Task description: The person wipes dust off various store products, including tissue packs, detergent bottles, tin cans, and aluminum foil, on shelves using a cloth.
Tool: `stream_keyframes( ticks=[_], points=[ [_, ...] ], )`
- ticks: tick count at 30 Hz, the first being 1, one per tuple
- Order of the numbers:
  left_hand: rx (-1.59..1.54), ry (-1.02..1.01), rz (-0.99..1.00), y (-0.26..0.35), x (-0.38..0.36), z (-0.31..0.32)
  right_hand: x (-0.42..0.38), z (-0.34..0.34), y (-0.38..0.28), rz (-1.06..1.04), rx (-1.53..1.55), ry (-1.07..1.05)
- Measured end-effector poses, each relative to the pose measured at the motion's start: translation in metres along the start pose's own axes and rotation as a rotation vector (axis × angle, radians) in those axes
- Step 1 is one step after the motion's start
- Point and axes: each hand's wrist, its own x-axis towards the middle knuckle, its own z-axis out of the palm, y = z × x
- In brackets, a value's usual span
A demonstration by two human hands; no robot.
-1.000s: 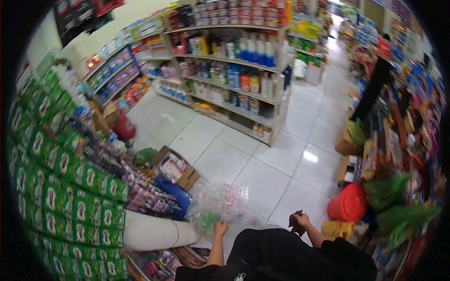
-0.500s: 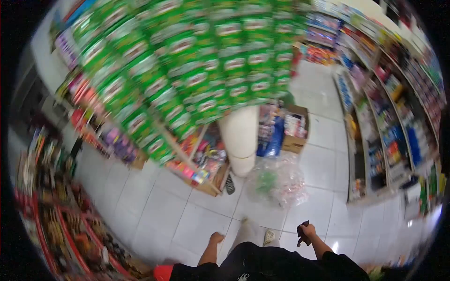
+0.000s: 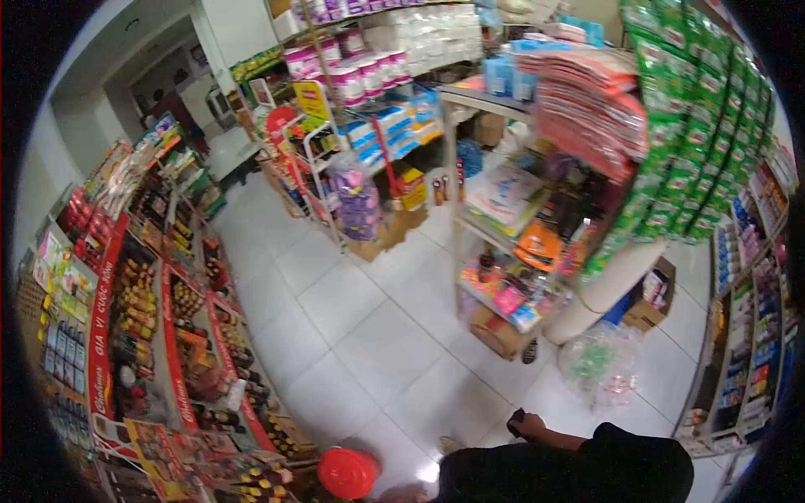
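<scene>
Right hand [image 3: 530,426] — grip clamped on a small dark object [image 3: 515,417] — hangs at the waist; left hand unseen; clear plastic bag [image 3: 602,365] nearby on the floor.

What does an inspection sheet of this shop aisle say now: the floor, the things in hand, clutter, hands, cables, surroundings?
Surface: white tiled floor, bare in the middle.
Job's things: small dark object in the right hand; what it is cannot be told.
Clutter: clear plastic bag on the floor by a white pillar; cardboard box under the rack; red bucket near the feet.
Grippers: right hand closed on the dark object; left hand not in view.
Cables: nothing seen.
Surroundings: bottle shelves on the left, green sachet strips hanging at the right.
</scene>
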Motion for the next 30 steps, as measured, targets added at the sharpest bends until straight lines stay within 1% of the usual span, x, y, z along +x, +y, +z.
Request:
stream_keyframes(
  ticks=[2, 4, 6, 8, 9, 10, 13, 15, 16, 18, 19, 20, 21, 22, 23, 24, 25, 26, 27, 28, 29, 30],
  points=[
    [-0.065, -0.008, -0.015, 0.000, 0.003, -0.034, 0.039, 0.023, -0.060, -0.189, -0.227, 0.051],
    [-0.102, -0.021, -0.015, 0.006, 0.013, -0.066, 0.047, 0.028, -0.107, -0.209, -0.297, -0.073],
    [-0.117, -0.027, -0.008, 0.014, 0.026, -0.104, 0.059, 0.016, -0.149, -0.224, -0.374, -0.183],
    [-0.112, -0.029, -0.004, 0.023, 0.043, -0.145, 0.105, 0.044, -0.147, -0.280, -0.275, 0.003],
    [-0.099, -0.030, -0.010, 0.023, 0.054, -0.165, 0.120, 0.045, -0.161, -0.306, -0.219, 0.093],
    [-0.073, -0.027, -0.016, 0.025, 0.067, -0.187, 0.151, 0.030, -0.174, -0.190, -0.206, -0.193],
    [0.040, -0.001, -0.034, 0.022, 0.110, -0.264, 0.204, 0.001, -0.225, -0.258, -0.163, -0.135],
    [0.206, 0.049, -0.020, 0.017, 0.147, -0.330, 0.268, -0.013, -0.255, -0.163, -0.068, -0.139],
    [0.342, 0.085, 0.012, 0.017, 0.163, -0.365, 0.303, -0.022, -0.271, -0.118, -0.024, -0.145],
    [0.704, 0.204, 0.112, 0.025, 0.193, -0.438, 0.366, -0.053, -0.294, -0.241, -0.173, -0.137],
    [0.706, 0.384, 0.143, 0.035, 0.205, -0.466, 0.400, -0.068, -0.308, -0.306, -0.232, -0.125],
    [0.715, 0.560, 0.179, 0.063, 0.203, -0.497, 0.430, -0.081, -0.326, -0.367, -0.284, -0.109],
    [0.701, 0.682, 0.509, 0.065, 0.229, -0.527, 0.444, -0.098, -0.344, -0.345, -0.228, -0.067],
    [0.229, 0.420, 0.358, 0.085, 0.262, -0.553, 0.459, -0.116, -0.363, -0.324, -0.170, -0.024],
    [0.047, 0.341, 0.293, 0.108, 0.281, -0.569, 0.464, -0.144, -0.378, -0.221, -0.012, 0.046],
    [-0.133, 0.278, 0.219, 0.135, 0.297, -0.586, 0.488, -0.154, -0.389, -0.081, 0.026, 0.088],
    [-0.342, 0.094, 0.087, 0.183, 0.291, -0.607, 0.515, -0.156, -0.394, 0.019, 0.223, 0.122],
    [-0.527, -0.061, -0.080, 0.257, 0.253, -0.638, 0.554, -0.144, -0.390, 0.116, 0.422, 0.160],
    [-0.479, -0.268, -0.040, 0.298, 0.255, -0.657, 0.582, -0.142, -0.393, 0.211, 0.624, 0.200],
    [-0.418, -0.430, 0.106, 0.339, 0.254, -0.673, 0.576, -0.155, -0.402, -0.420, -0.079, 0.160],
    [-0.127, -0.461, 0.600, 0.360, 0.296, -0.676, 0.590, -0.151, -0.412, -0.418, 0.143, 0.180],
    [0.171, -0.481, 1.091, 0.384, 0.333, -0.678, 0.616, -0.124, -0.415, -0.413, 0.361, 0.202]
  ],
)
